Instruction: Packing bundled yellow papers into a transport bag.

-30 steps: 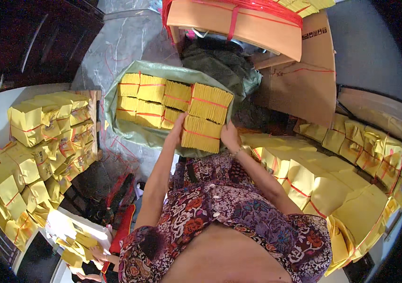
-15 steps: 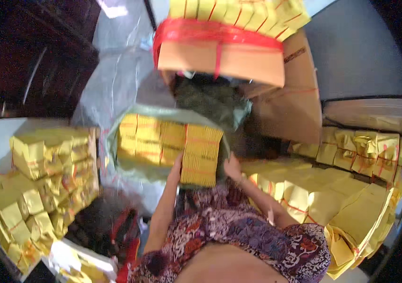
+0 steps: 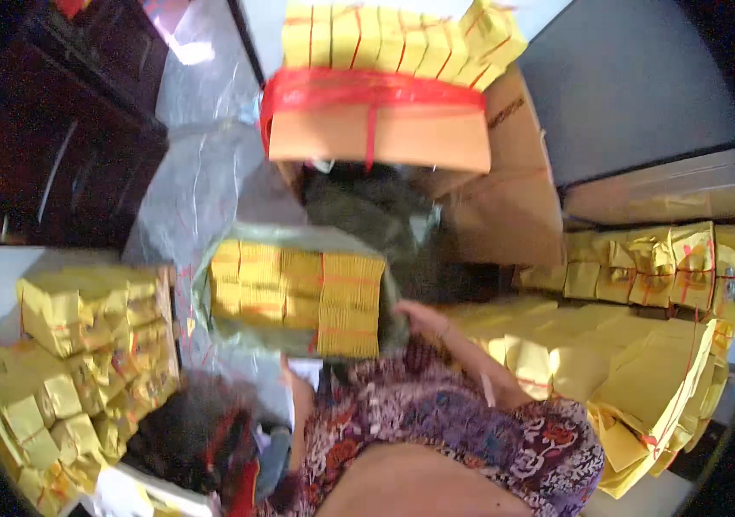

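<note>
A pale green sack [image 3: 257,234] lies open in front of me, packed with bundles of folded yellow paper [image 3: 303,274] tied with red bands. The nearest right bundle [image 3: 348,331] stands higher than the ones beside it. On the sack's right rim, my right hand [image 3: 423,320] is closed, its fingertips at the green edge. My left hand [image 3: 292,376] is low at the sack's near edge, beside a small white patch. Its fingers are mostly hidden and blurred.
Yellow bundles are piled at the left [image 3: 66,379] and right [image 3: 548,345]. Ahead, more bundles [image 3: 376,39] sit above red plastic wrapping [image 3: 367,86] by an open cardboard box [image 3: 510,207]. Dark wooden cabinets [image 3: 57,146] stand far left, with a dark heap [image 3: 191,422] near left.
My left hand has left the side of the near right bundle and moved down to the sack's near edge. My right hand has shifted slightly left along the rim. The view has tilted.
</note>
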A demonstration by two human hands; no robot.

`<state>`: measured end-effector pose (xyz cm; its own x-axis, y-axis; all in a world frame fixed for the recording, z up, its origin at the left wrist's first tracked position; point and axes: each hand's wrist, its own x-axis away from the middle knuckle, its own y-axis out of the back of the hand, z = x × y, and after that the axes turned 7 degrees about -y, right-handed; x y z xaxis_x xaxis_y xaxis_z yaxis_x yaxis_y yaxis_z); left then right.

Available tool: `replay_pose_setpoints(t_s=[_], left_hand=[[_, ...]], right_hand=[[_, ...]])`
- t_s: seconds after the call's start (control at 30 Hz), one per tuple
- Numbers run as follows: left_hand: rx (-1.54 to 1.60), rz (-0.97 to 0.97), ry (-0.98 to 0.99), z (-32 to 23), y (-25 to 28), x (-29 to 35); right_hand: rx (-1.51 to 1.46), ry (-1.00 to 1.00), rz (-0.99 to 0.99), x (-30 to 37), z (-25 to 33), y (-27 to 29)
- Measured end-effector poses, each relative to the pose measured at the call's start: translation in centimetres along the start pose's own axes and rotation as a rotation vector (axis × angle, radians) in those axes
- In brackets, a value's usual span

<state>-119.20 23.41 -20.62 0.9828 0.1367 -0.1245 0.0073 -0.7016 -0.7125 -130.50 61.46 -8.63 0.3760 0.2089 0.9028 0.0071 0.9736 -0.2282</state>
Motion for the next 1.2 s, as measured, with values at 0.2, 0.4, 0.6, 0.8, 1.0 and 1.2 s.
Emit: replay_pose_setpoints(t_s=[0.2,0.4,0.6,0.8,1.0,1.2], left_hand=[[-0.373,-0.197,0.705,2.4,-8.8,-5.0],[0.207,-0.605,0.864,2.0,-7.0,-3.2],[0.817,-0.343,1.025,-4.5,-9.6,-4.7],[-0.698,-0.091,0.538,-5.5,-13.0,-4.2],[-0.288,-0.782,0.788,-3.6,-12.0,-5.1],[-1.195,-1.032,0.536,-2.8,-8.4,-3.7]], right_hand=[[-0.275,-0.019,0.208,1.0,2.5,2.2],[-0.656,0.003,0.321,-1.2,7.9,0.8],[-0.169,0.486,-0.144,-2.5,8.4,2.9],[0.067,0.685,-0.382,-0.4,9.8,2.5],[0.123,0.667,-0.550,-3.2,11.6,5.1],[-0.330,0.810,-0.578,-2.2,24.8,13.1]])
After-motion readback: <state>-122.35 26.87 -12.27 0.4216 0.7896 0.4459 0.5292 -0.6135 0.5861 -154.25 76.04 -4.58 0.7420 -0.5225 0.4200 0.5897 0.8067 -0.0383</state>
